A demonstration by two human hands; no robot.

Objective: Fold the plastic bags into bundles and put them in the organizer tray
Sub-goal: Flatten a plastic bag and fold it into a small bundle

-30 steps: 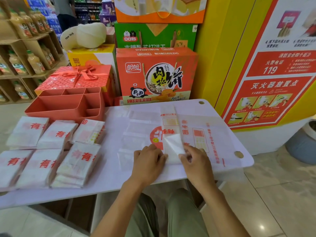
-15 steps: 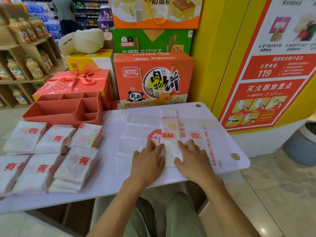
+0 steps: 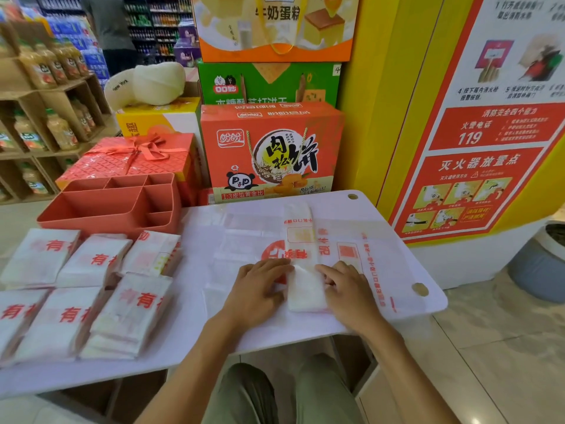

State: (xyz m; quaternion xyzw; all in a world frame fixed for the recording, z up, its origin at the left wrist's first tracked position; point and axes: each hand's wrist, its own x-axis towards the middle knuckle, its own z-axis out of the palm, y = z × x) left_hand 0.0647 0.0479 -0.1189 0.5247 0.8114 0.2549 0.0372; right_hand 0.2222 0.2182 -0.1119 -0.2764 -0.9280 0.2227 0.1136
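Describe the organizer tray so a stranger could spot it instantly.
Go to the far left of the white table. The salmon-red plastic organizer tray sits before the ribboned red gift box. Unlike the white folded bag bundles nearby, it is open-topped with dividers.

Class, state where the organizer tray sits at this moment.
In the head view, the organizer tray sits at the far left of the table, just behind the folded bag bundles and in front of the ribboned red gift box.
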